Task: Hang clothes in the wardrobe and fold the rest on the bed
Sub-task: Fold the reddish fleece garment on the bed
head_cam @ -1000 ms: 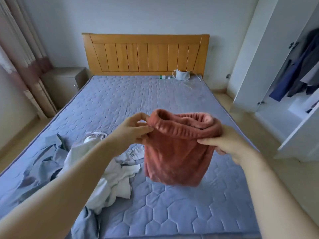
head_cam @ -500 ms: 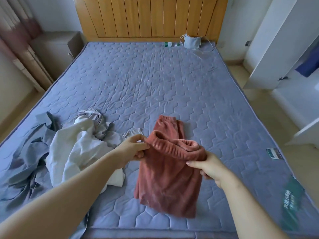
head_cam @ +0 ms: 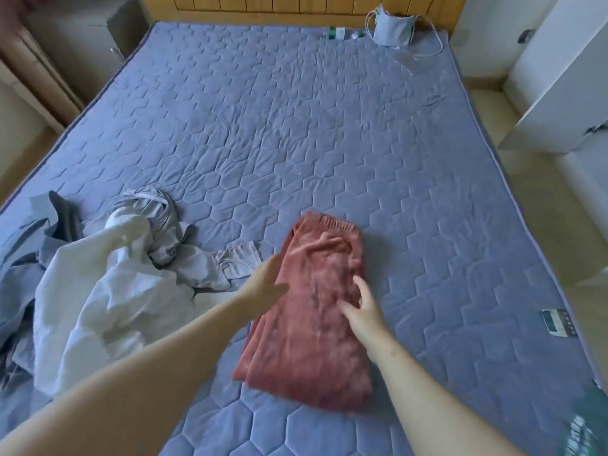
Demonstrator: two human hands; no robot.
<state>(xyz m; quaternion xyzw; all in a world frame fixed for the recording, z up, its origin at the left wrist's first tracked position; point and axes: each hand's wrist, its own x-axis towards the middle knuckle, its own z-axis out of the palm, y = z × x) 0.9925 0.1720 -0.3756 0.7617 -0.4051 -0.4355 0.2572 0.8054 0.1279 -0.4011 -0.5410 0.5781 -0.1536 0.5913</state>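
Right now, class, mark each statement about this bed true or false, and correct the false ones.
1. The rust-red trousers lie flat on the quilted mattress. True.
2. The right hand grips the trousers' waistband. False: it rests open on their middle.
3. A crumpled white garment lies left of the trousers. True.
4. The face mask lies beside the trousers. False: it lies far off, by the wooden headboard.
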